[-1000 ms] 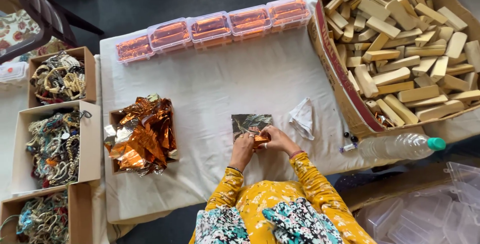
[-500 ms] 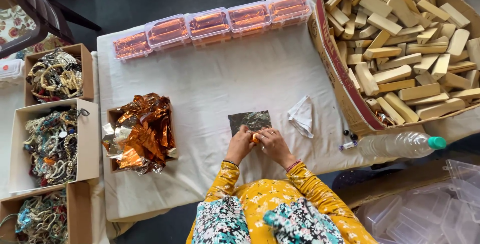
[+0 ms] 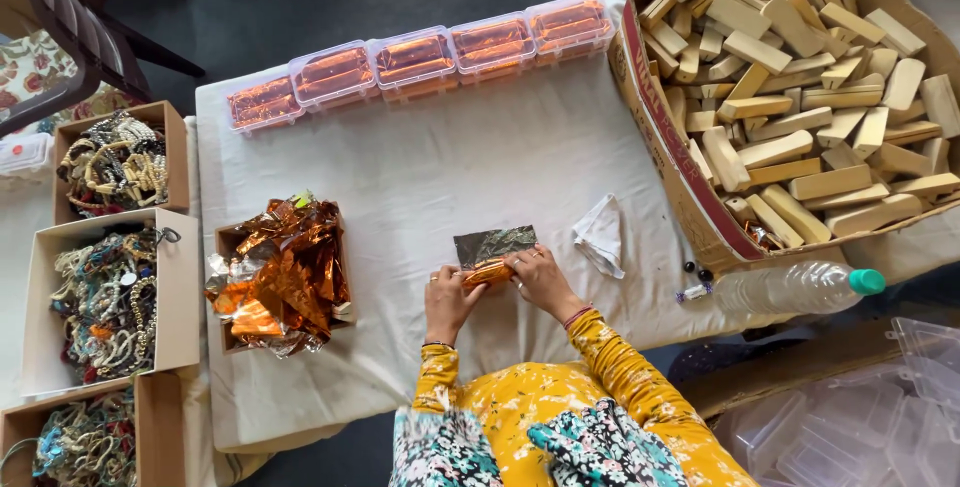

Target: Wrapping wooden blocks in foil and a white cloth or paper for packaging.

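Foil-wrapped block (image 3: 487, 273): on the worktop (image 3: 450, 167), long axis left to right, between both hands.
Left hand (image 3: 447, 299): grip pinching its left end.
Right hand (image 3: 541, 279): grip pressed on its right end.
Foil sheet (image 3: 492, 244): just beyond, partly under the block.

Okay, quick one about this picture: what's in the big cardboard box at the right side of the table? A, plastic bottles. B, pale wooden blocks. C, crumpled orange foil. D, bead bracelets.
B: the big cardboard box at the right is heaped with pale wooden blocks; the bracelets and the crumpled orange foil sit in smaller boxes at the left, and the single plastic bottle lies on the table outside it.
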